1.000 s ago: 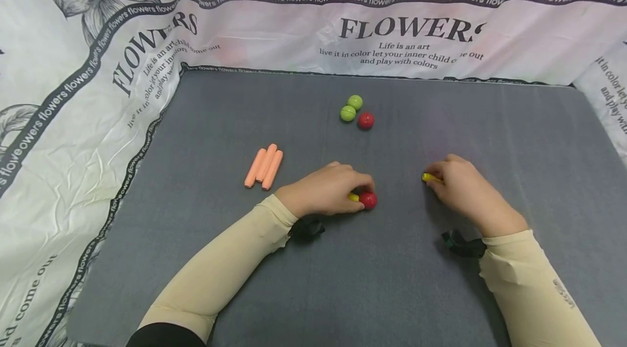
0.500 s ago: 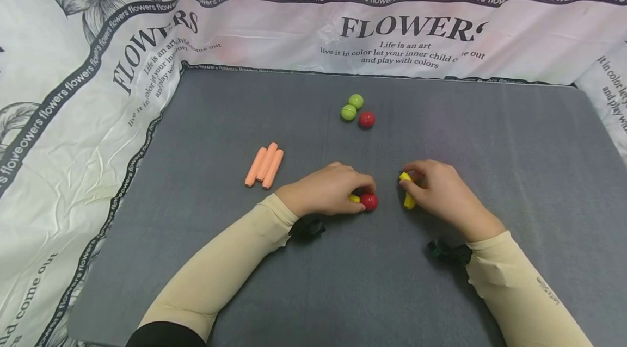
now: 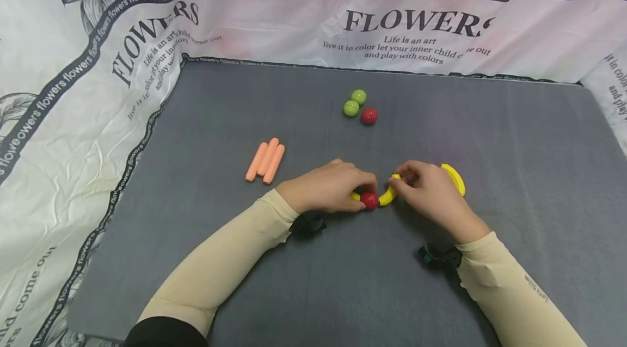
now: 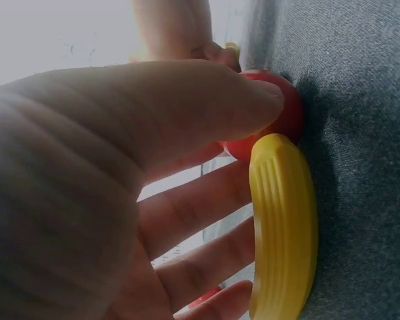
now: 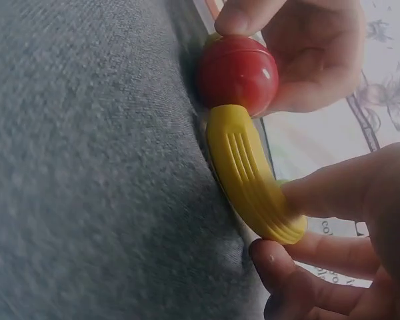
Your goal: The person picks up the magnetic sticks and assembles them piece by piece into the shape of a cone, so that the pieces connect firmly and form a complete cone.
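My left hand [image 3: 329,186] pinches a red ball [image 3: 369,200] between thumb and fingers, low over the grey surface. One curved yellow ridged stick [image 4: 283,230] meets the ball under that hand; in the head view the fingers mostly cover it. On the ball's other side, a second curved yellow stick [image 5: 243,173] has its end against the red ball. My right hand [image 3: 437,194] pinches this stick by its far end with thumb and fingertips. Partly behind the right hand lies another curved yellow piece [image 3: 454,179].
Two green balls [image 3: 351,108] and another red ball [image 3: 369,116] sit farther back. Several straight salmon-coloured sticks [image 3: 266,160] lie side by side at the left. A white flower-printed sheet [image 3: 274,26] borders the grey tabletop [image 3: 294,282] at the back and left.
My right hand has moved left with the yellow stick, turning it so its end meets the red ball. Another yellow piece now shows behind that hand. The left hand keeps its place.
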`<control>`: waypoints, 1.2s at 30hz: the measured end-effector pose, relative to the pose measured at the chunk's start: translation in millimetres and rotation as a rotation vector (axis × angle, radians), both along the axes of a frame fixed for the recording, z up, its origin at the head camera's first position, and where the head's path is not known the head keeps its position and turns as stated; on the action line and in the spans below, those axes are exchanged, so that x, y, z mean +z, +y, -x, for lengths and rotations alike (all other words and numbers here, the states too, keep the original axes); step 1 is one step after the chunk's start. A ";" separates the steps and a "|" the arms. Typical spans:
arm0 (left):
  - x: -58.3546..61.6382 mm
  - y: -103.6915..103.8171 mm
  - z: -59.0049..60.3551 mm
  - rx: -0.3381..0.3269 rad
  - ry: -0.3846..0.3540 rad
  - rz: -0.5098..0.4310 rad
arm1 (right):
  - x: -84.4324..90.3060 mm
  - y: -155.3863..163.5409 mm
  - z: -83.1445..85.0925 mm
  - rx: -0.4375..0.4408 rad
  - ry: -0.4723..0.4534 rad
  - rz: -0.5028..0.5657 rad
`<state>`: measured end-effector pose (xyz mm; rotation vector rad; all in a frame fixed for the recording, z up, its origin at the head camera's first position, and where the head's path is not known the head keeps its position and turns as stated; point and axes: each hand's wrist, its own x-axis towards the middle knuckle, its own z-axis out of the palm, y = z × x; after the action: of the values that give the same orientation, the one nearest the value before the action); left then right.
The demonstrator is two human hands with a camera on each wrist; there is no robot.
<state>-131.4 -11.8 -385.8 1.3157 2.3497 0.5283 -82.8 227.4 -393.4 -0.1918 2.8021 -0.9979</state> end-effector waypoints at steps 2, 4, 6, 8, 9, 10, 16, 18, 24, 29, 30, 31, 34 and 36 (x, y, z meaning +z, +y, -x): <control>0.3 0.3 -0.1 0.001 -0.010 0.014 | -1.0 -1.2 -0.7 -0.013 -0.009 0.003; 0.6 0.4 -0.2 0.004 -0.021 0.022 | -2.3 -2.4 -1.2 -0.029 -0.016 0.004; 1.0 0.2 -0.4 0.005 -0.032 0.028 | -3.6 -3.5 -1.7 -0.043 -0.022 0.002; 1.9 0.2 0.4 0.008 -0.044 0.031 | -4.3 -3.7 -1.6 -0.056 -0.028 0.005; 1.8 -0.3 0.4 0.013 -0.049 0.033 | -4.8 -3.9 -1.5 -0.061 -0.032 0.006; 1.6 -1.0 0.2 0.017 -0.054 0.032 | -5.3 -4.3 -1.5 -0.065 -0.038 0.010; -5.3 -5.6 -11.5 0.070 0.035 0.017 | -5.0 -12.3 -4.3 -0.061 -0.077 0.045; -8.3 -7.7 -18.3 0.100 0.094 0.007 | -3.9 -15.7 -5.9 -0.059 -0.079 0.049; -16.3 -23.4 -32.7 0.198 0.157 -0.063 | -4.3 -27.7 -6.0 -0.028 -0.047 0.024; -22.4 -33.4 -35.8 0.209 0.164 -0.156 | -1.6 -34.1 12.7 -0.011 0.009 -0.005; -23.7 -34.2 -36.0 0.203 0.160 -0.173 | 0.3 -34.4 18.7 -0.017 0.028 -0.017; -25.1 -34.8 -36.2 0.197 0.156 -0.186 | 2.2 -34.6 25.8 -0.026 0.047 -0.033; -29.7 -35.6 -36.2 0.193 0.146 -0.212 | 9.4 -34.8 50.5 -0.047 0.103 -0.093; -32.1 -36.4 -36.1 0.203 0.142 -0.219 | 14.5 -35.8 67.8 -0.042 0.117 -0.140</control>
<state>-95.2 -48.3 -417.9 1.2481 2.6215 0.7977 -150.6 191.5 -378.9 -0.1793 2.9799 -0.8204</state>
